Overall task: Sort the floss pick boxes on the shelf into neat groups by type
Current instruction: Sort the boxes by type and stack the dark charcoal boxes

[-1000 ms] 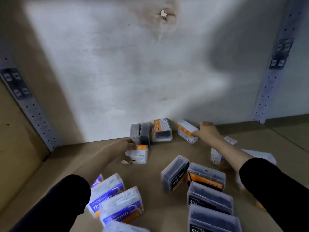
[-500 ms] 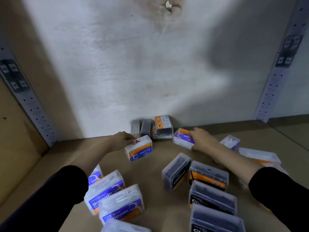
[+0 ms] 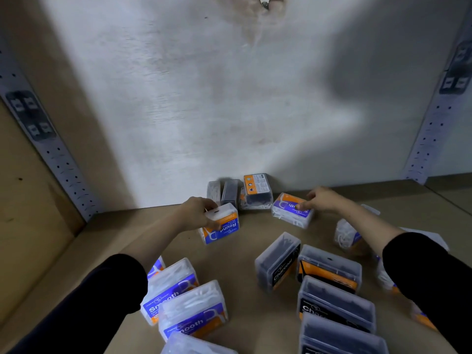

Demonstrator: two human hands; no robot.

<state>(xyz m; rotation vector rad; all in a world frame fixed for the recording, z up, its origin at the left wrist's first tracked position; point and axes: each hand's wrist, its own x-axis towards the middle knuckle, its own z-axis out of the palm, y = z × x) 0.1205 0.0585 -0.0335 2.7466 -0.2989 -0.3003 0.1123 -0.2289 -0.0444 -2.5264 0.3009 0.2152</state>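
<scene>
My left hand point(image 3: 196, 213) grips a "Round" floss pick box point(image 3: 221, 224), blue and orange with a white lid, tilted just above the shelf. My right hand point(image 3: 320, 200) rests its fingers on a second blue-and-orange box point(image 3: 288, 212) lying near the back wall. Three boxes point(image 3: 240, 192) stand against the wall between my hands, two of them dark. Blue "Smooth" boxes point(image 3: 189, 307) sit in a row at the front left. Black "Charcoal" boxes point(image 3: 329, 290) are grouped at the front right.
The brown shelf board point(image 3: 237, 256) ends at a white back wall point(image 3: 204, 98). Perforated metal uprights point(image 3: 51, 149) stand at both back corners. More white-pick boxes point(image 3: 347, 233) lie at the right, partly hidden by my right sleeve.
My left hand has lifted and turned the Round box so its label faces me. My right hand has pulled the other blue-and-orange box away from the wall and laid it label-up.
</scene>
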